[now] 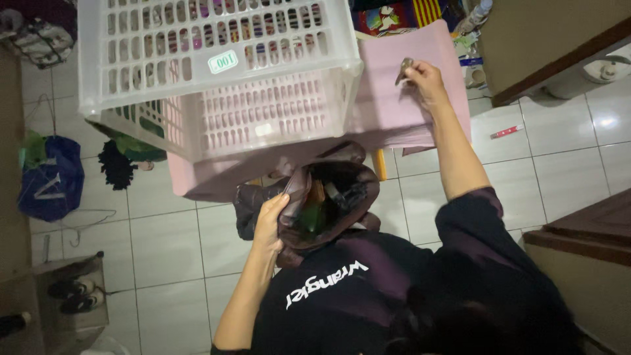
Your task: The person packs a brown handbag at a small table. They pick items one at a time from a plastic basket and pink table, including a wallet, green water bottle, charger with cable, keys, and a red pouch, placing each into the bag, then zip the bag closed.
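Observation:
My left hand grips the rim of a dark brown bag held open against my body; dark items and something green show inside. My right hand reaches out over a pink table top and pinches a small dull metallic object between its fingertips. A white slotted plastic laundry basket stands on the left part of the pink table, just above the bag.
White tiled floor lies below. A blue bag, dark cloth and wire hangers lie at left, shoes at lower left. A small red and white item lies on the tiles at right, by wooden furniture.

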